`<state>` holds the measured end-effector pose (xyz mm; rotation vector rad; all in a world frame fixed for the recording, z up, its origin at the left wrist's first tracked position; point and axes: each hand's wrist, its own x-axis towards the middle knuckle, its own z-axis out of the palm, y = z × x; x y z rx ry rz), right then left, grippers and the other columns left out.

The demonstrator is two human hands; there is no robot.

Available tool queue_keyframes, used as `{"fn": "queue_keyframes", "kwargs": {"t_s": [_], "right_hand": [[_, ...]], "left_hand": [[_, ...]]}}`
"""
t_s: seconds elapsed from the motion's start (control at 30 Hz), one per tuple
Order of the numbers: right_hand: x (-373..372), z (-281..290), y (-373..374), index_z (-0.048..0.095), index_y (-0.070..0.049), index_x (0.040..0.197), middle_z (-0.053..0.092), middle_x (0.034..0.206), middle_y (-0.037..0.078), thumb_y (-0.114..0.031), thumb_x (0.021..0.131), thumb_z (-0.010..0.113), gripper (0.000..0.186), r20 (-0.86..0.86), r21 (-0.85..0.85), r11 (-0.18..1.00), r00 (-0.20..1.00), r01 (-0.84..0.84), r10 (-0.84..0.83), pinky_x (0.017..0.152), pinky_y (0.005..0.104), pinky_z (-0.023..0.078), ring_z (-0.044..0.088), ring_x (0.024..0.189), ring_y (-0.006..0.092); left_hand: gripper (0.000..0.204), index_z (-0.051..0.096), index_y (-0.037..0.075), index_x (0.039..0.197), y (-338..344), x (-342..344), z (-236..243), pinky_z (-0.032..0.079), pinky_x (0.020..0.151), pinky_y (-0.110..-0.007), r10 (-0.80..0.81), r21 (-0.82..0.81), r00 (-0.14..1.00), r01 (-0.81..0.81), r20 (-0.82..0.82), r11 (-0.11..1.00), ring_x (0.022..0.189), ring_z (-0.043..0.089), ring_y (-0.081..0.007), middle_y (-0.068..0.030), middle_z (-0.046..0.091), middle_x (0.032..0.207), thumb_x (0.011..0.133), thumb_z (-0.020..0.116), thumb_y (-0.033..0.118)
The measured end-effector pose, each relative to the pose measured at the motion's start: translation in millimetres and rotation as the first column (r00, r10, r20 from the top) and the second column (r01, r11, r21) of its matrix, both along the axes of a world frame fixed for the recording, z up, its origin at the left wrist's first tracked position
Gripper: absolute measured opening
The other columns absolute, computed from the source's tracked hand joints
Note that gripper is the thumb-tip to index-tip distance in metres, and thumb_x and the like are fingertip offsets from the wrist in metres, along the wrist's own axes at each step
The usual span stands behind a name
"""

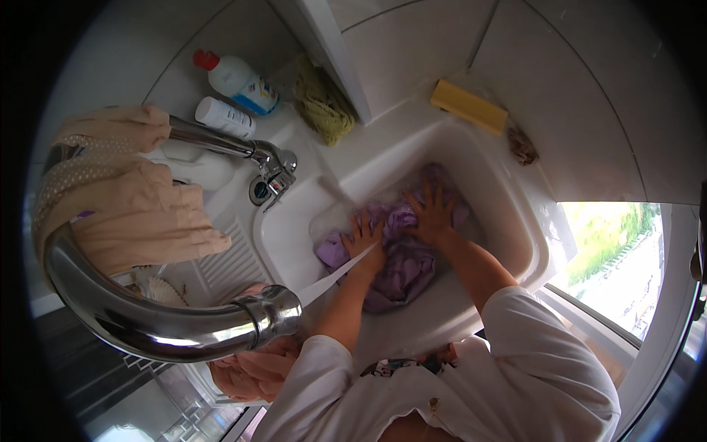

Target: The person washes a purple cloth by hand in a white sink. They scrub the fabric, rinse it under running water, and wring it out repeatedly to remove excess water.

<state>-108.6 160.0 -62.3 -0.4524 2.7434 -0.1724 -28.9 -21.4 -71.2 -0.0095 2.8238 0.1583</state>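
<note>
Purple cloth [401,276] lies bunched and wet in the bottom of a white sink [291,247], partly under water. My left hand [366,243] presses on it with the fingers spread. Further right, my right hand [431,214] also rests on the cloth, fingers stretched wide apart. A stream of water [335,278] runs from the curved chrome faucet [276,313] onto my left hand and wrist. The parts of the cloth beneath my palms are hidden.
Beige lace-trimmed cloth [158,210] hangs over the faucet's neck. A white bottle with a red cap [239,81], a white container [224,118] and a green cloth [320,103] stand behind. A yellow block [469,105] sits on the far rim. Pink cloth [258,368] is piled at lower left.
</note>
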Motion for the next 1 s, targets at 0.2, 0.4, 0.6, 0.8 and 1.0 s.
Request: {"fn": "queue_keyframes", "kwargs": {"t_s": [0.2, 0.4, 0.6, 0.8, 1.0], "right_hand": [[-7.0, 27.0, -18.2, 0.041, -0.026, 0.137, 0.014, 0.152, 0.02, -0.046, 0.069, 0.072, 0.076, 0.166, -0.07, 0.986, 0.976, 0.154, -0.141, 0.098, 0.0656, 0.029, 0.016, 0.137, 0.0455], [7.0, 26.5, -45.1, 0.055, -0.019, 0.118, 0.053, 0.124, 0.018, -0.018, 0.064, 0.069, 0.056, 0.345, -0.597, 0.654, 0.885, 0.464, -0.314, 0.087, 0.0477, 0.048, 0.051, 0.111, 0.0409], [84.9, 142.1, -85.3, 0.058, -0.021, 0.113, 0.04, 0.135, 0.014, -0.029, 0.06, 0.072, 0.055, -0.221, -0.587, 0.805, 0.973, -0.083, -0.061, 0.089, 0.0648, 0.031, 0.032, 0.125, 0.0403], [89.4, 139.5, -82.4, 0.059, -0.021, 0.105, 0.046, 0.123, 0.013, -0.036, 0.061, 0.073, 0.048, -0.332, -0.578, 0.795, 0.943, -0.186, -0.021, 0.084, 0.0569, 0.033, 0.038, 0.115, 0.0388], [66.3, 119.9, -72.0, 0.061, -0.01, 0.093, 0.058, 0.1, 0.014, -0.035, 0.063, 0.071, 0.04, -0.405, -0.662, 0.718, 0.909, -0.215, -0.101, 0.082, 0.047, 0.04, 0.051, 0.099, 0.0349]], "left_hand": [[0.065, 0.041, 0.016, 0.137, -31.3, -7.1, -39.1, 0.034, 0.102, -0.05, 0.128, 0.474, 0.972, -0.021, -0.195, 0.88, 0.123, 0.044, -0.034, -0.0146, 0.042, 0.138, 0.077, 0.066, 0.018], [0.049, 0.049, 0.013, 0.127, -27.8, -28.3, 7.0, 0.042, 0.096, -0.042, 0.337, 0.517, 0.446, -0.383, 0.829, -0.766, 0.11, 0.053, -0.0284, -0.0117, 0.052, 0.124, 0.085, 0.06, 0.035], [0.054, 0.049, 0.009, 0.126, -14.3, -6.1, 81.8, 0.039, 0.1, -0.043, -0.445, 0.108, 0.798, -0.526, 0.407, -0.843, 0.111, 0.054, -0.0272, -0.0117, 0.055, 0.12, 0.088, 0.052, 0.047], [0.052, 0.051, 0.008, 0.124, 10.0, 12.3, 96.2, 0.04, 0.1, -0.04, -0.299, 0.235, 0.783, -0.485, 0.546, -0.842, 0.11, 0.054, -0.0252, -0.0106, 0.056, 0.119, 0.089, 0.051, 0.046], [0.05, 0.052, 0.008, 0.123, 22.0, 7.2, 99.7, 0.041, 0.099, -0.038, 0.156, 0.505, 0.558, -0.551, 0.815, -0.665, 0.109, 0.055, -0.0233, -0.0096, 0.058, 0.117, 0.09, 0.049, 0.045]]}}
